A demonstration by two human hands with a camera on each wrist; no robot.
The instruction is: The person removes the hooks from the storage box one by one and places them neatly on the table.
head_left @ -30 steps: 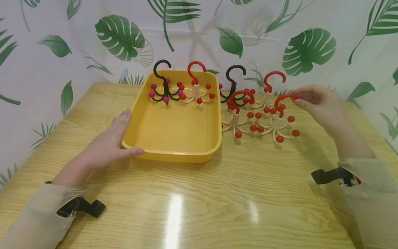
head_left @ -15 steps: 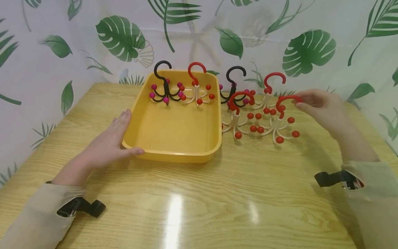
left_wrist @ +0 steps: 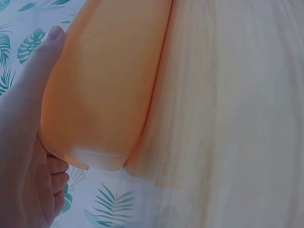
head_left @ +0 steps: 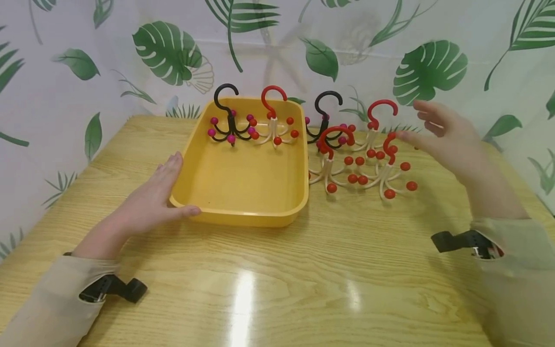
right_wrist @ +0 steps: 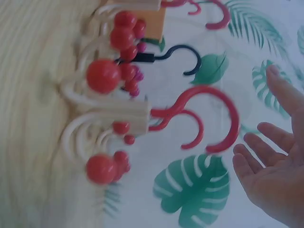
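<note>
An upright red-hooked hanger (head_left: 388,173) is being flanked on its right by the spread, empty right hand (head_left: 454,140); a tray (head_left: 247,219) is being touched by the straight-fingered left hand (head_left: 149,198).

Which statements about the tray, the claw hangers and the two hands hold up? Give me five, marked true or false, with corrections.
1. The left hand touches the yellow tray at its near left corner. True.
2. Inside the tray are one black claw hanger and one cream claw hanger with a red hook. True.
3. The right hand pinches a red hook. False: its fingers are spread and hold nothing.
4. Every hanger outside the tray is cream. False: a second black hanger stands to the tray's right.
5. The white backdrop is printed with green leaves. True.
</note>
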